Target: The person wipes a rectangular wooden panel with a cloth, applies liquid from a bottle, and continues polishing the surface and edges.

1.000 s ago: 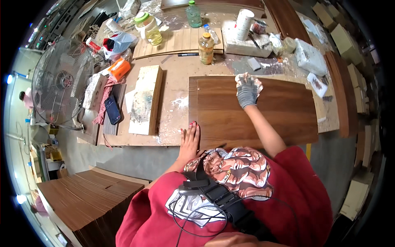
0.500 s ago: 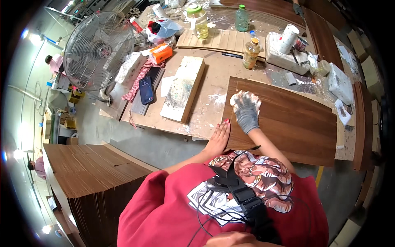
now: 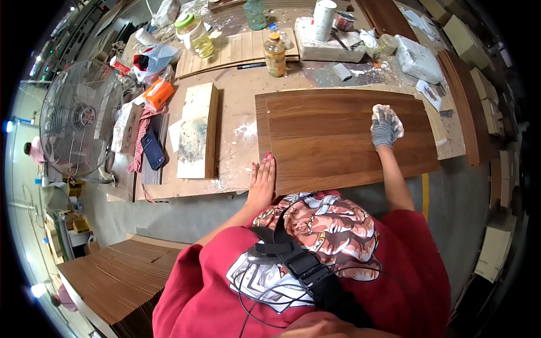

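Two hands are at a dark brown wooden board [image 3: 327,146] that lies flat on the bench [image 3: 236,115], its near edge toward the person's body. The bare left hand [image 3: 262,179], with red nails, lies flat at the near part of the board's left edge, its fingers almost straight and side by side, grasping nothing. The right hand [image 3: 385,130], in a grey glove, is on the right part of the board's top, its fingers closed over a crumpled pale cloth [image 3: 383,109] that sticks out past the fingertips and along one side.

Left of the board, a long wooden block [image 3: 196,129] with a paint-stained pale top lies on the bench, well apart from it. Farther left are a dark phone [image 3: 153,150], a red checked rag [image 3: 141,135] and an orange packet [image 3: 158,94], with a large round fan [image 3: 81,118] beyond them.

Behind the block and the board, a light slatted panel [image 3: 231,52] bears a jug [image 3: 197,38] with a green lid. A dark pen [image 3: 251,66] lies along the panel's near edge, and a bottle [image 3: 275,56] with an orange cap stands close to the pen. To the right, a white cylinder [image 3: 324,21] stands on a pale, stained slab [image 3: 327,49], and a small grey block [image 3: 341,71] lies between that slab and the board. Below the bench at lower left is a tall stack of brown sheets [image 3: 118,270].
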`<move>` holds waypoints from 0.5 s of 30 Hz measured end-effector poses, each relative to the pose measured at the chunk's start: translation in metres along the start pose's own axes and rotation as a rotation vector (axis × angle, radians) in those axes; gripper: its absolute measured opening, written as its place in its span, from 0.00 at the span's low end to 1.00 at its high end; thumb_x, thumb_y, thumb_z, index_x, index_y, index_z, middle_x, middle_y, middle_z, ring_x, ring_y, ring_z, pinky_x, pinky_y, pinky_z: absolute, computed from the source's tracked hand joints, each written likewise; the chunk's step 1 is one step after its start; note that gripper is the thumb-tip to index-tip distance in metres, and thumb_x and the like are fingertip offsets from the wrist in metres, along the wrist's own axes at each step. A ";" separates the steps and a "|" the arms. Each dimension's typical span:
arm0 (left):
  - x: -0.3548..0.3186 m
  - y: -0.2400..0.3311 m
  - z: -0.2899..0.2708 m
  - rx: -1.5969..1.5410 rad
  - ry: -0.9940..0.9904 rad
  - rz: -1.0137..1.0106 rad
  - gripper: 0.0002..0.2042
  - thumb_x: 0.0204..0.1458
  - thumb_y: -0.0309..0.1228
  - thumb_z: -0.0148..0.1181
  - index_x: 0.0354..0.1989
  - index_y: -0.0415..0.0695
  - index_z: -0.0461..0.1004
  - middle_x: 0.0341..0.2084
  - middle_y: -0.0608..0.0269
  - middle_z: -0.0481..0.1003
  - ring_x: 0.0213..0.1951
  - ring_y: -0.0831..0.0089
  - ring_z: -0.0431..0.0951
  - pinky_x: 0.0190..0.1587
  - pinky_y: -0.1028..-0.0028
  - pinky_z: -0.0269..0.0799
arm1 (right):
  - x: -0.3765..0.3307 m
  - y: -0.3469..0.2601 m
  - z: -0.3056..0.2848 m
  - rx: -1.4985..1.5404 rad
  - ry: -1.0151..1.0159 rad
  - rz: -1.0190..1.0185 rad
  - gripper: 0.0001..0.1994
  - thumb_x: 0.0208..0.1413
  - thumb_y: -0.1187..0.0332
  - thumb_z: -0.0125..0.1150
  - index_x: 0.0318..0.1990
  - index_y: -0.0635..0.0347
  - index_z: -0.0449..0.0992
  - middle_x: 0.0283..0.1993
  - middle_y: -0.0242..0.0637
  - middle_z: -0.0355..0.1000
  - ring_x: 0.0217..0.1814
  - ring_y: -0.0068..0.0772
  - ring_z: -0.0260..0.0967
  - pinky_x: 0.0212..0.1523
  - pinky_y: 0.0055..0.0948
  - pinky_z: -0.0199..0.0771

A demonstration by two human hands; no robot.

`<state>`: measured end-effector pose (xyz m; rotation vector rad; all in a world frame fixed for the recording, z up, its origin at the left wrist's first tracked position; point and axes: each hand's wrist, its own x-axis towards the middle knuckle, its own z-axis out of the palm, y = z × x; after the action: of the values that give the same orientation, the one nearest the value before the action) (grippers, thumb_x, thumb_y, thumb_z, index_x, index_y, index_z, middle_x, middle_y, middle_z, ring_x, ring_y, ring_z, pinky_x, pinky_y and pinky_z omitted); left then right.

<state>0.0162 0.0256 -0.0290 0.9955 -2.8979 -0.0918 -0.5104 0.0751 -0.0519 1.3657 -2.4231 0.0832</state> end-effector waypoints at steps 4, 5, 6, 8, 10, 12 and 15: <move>0.004 0.004 -0.032 -0.262 -0.076 -0.082 0.59 0.41 0.37 0.76 0.76 0.26 0.41 0.75 0.34 0.48 0.78 0.43 0.47 0.79 0.45 0.35 | -0.023 -0.101 -0.024 0.053 -0.057 -0.088 0.32 0.61 0.60 0.57 0.73 0.51 0.61 0.80 0.42 0.51 0.80 0.50 0.48 0.73 0.64 0.50; 0.001 0.000 -0.041 -0.282 -0.092 -0.124 0.58 0.42 0.37 0.75 0.76 0.25 0.41 0.74 0.32 0.49 0.77 0.41 0.47 0.79 0.44 0.35 | -0.029 -0.171 -0.076 0.024 -0.098 -0.249 0.32 0.59 0.62 0.56 0.72 0.58 0.62 0.78 0.41 0.54 0.80 0.48 0.49 0.73 0.63 0.52; 0.007 0.000 -0.048 -0.318 -0.113 -0.103 0.56 0.43 0.37 0.73 0.76 0.25 0.42 0.73 0.31 0.51 0.77 0.40 0.48 0.79 0.42 0.34 | -0.049 -0.208 -0.111 0.015 -0.161 -0.328 0.34 0.58 0.62 0.56 0.74 0.56 0.60 0.76 0.42 0.56 0.80 0.47 0.49 0.73 0.64 0.52; -0.005 -0.005 -0.028 -0.291 -0.054 -0.137 0.62 0.39 0.44 0.78 0.75 0.25 0.42 0.73 0.31 0.50 0.76 0.37 0.46 0.78 0.41 0.33 | -0.094 -0.276 -0.131 0.210 -0.177 -0.523 0.34 0.61 0.59 0.54 0.75 0.50 0.57 0.75 0.43 0.56 0.78 0.51 0.53 0.73 0.71 0.48; -0.005 -0.008 -0.021 -0.271 -0.070 -0.082 0.63 0.39 0.45 0.79 0.76 0.25 0.42 0.74 0.30 0.49 0.77 0.37 0.46 0.78 0.41 0.32 | -0.135 -0.284 -0.148 0.396 -0.153 -0.613 0.29 0.62 0.56 0.53 0.72 0.43 0.64 0.73 0.41 0.60 0.77 0.53 0.55 0.72 0.75 0.47; -0.006 -0.006 -0.019 -0.340 -0.016 -0.151 0.66 0.34 0.39 0.82 0.77 0.28 0.40 0.75 0.32 0.47 0.77 0.37 0.45 0.79 0.43 0.34 | -0.156 -0.260 -0.134 0.673 -0.125 -0.819 0.25 0.59 0.55 0.55 0.65 0.38 0.71 0.72 0.37 0.62 0.76 0.52 0.56 0.70 0.75 0.50; 0.008 0.003 -0.046 -0.401 -0.026 -0.134 0.63 0.37 0.38 0.81 0.79 0.36 0.41 0.77 0.38 0.46 0.78 0.44 0.46 0.78 0.42 0.33 | -0.089 -0.205 -0.227 0.199 -0.743 -0.526 0.19 0.56 0.58 0.59 0.57 0.39 0.74 0.72 0.35 0.64 0.74 0.45 0.59 0.66 0.66 0.57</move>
<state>0.0120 0.0216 0.0174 1.1080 -2.6696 -0.6670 -0.2338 0.0897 0.1050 2.4207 -2.5207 -0.3921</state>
